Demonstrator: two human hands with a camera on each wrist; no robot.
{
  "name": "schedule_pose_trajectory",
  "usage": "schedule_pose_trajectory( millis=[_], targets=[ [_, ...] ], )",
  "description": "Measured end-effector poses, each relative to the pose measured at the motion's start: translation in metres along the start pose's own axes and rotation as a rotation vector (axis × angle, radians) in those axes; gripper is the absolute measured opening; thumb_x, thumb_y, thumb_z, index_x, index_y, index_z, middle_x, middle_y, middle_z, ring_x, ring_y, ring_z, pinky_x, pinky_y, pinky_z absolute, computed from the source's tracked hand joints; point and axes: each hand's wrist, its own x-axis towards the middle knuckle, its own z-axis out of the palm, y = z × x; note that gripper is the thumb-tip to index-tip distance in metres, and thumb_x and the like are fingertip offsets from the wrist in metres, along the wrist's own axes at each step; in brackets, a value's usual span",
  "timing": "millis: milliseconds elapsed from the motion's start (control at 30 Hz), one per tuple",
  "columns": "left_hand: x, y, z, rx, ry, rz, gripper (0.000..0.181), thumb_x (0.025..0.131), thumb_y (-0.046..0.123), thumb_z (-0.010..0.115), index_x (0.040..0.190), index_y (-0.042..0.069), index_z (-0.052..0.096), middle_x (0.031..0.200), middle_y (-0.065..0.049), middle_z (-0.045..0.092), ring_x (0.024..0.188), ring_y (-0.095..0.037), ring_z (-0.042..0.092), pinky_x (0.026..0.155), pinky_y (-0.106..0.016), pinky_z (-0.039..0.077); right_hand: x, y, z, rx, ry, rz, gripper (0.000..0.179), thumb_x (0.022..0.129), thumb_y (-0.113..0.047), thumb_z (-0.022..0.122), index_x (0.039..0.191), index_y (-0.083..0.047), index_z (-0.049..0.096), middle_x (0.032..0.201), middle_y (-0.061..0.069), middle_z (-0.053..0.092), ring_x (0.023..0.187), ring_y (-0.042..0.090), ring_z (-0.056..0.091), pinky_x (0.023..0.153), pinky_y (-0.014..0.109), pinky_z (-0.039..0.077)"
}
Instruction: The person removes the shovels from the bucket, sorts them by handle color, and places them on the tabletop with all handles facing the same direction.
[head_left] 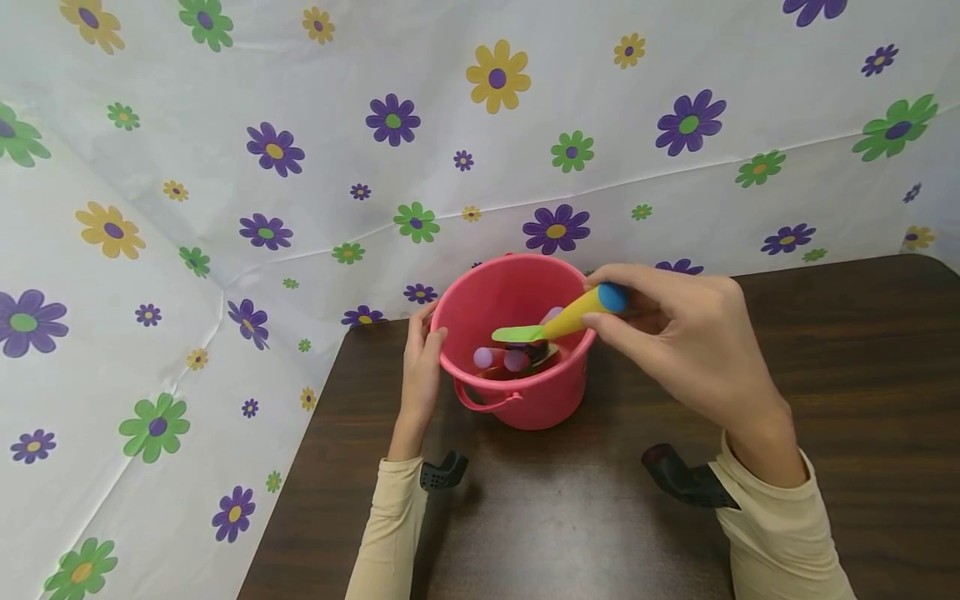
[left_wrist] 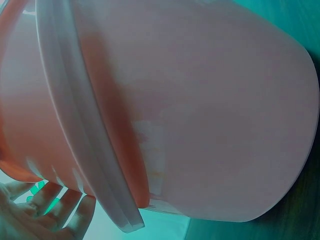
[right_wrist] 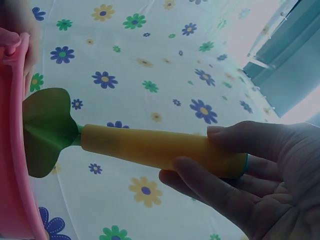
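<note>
Right hand (head_left: 686, 333) pinching spatula (head_left: 558, 323) over bucket (head_left: 517, 367)

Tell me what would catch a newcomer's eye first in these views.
The pink bucket stands near the back edge of the dark wooden table, with the left hand resting on its rim. The right hand holds a yellow-handled toy with a green blade over the bucket's opening; small pink and purple items lie inside. Behind and to the left hangs a white flowered sheet.
</note>
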Motion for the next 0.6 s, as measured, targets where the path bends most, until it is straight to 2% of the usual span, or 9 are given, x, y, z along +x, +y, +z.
schedule_pose_trajectory(
  millis=[367, 600],
  targets=[
    [-0.001, 0.001, 0.001, 0.003, -0.001, 0.004, 0.053, 0.100, 0.015, 0.051, 0.151, 0.007, 0.042, 0.147, -0.012, 0.052, 0.130, -0.030, 0.055, 0.104, -0.048, 0.052, -0.002, 0.001, -0.005, -0.012, 0.052, -0.031, 0.044, 0.072, 0.005, 0.090, 0.113, 0.003, 0.075, 0.097, 0.008, 0.077, 0.074, 0.015, 0.072, 0.074, 0.009, 0.053],
    [0.000, 0.000, 0.000, -0.010, -0.004, 0.003, 0.053, 0.100, 0.019, 0.050, 0.151, 0.007, 0.043, 0.146, -0.012, 0.052, 0.129, -0.029, 0.056, 0.104, -0.048, 0.052, -0.003, 0.002, -0.011, -0.034, 0.088, -0.027, 0.043, 0.072, 0.006, 0.090, 0.112, 0.002, 0.076, 0.096, 0.008, 0.077, 0.073, 0.002, 0.068, 0.071, 0.009, 0.053]
  ],
)
